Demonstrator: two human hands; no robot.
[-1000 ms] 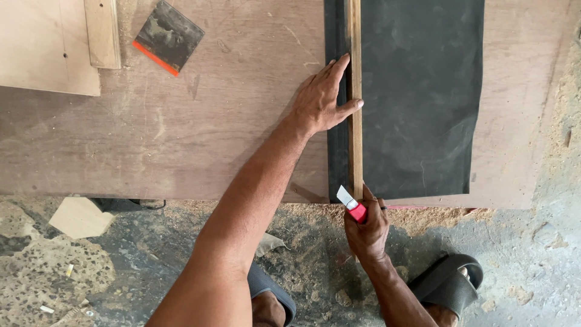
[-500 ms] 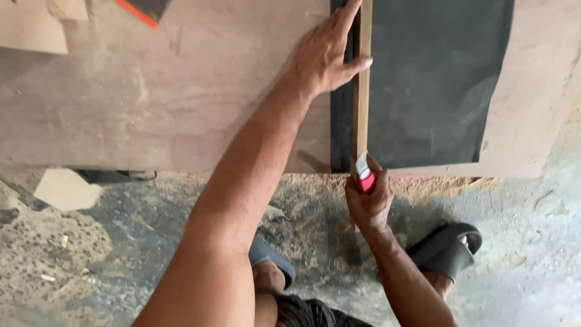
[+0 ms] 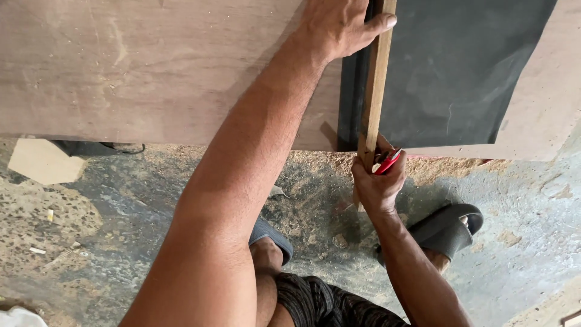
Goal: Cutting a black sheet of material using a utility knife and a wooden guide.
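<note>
On the plywood board (image 3: pixel 151 72), a narrow pale wooden strip (image 3: pixel 375 85) lies over the black sheet (image 3: pixel 454 66); left hand (image 3: pixel 339 24) presses it flat, right hand (image 3: pixel 378 181) grips a red cutter (image 3: pixel 387 162) at its near end.

Left hand (image 3: pixel 339 27) flat; right hand (image 3: pixel 378 181) clenched

- A large plywood board (image 3: pixel 151 72) carries the work, its near edge above a concrete floor (image 3: pixel 532 224).
- A dark sheet (image 3: pixel 454 66) lies flat towards the board's right end.
- A wooden strip (image 3: pixel 376 79) lies along the sheet's left edge, overhanging the near edge.
- Sawdust (image 3: pixel 436 169) lies on the floor under the near edge.
</note>
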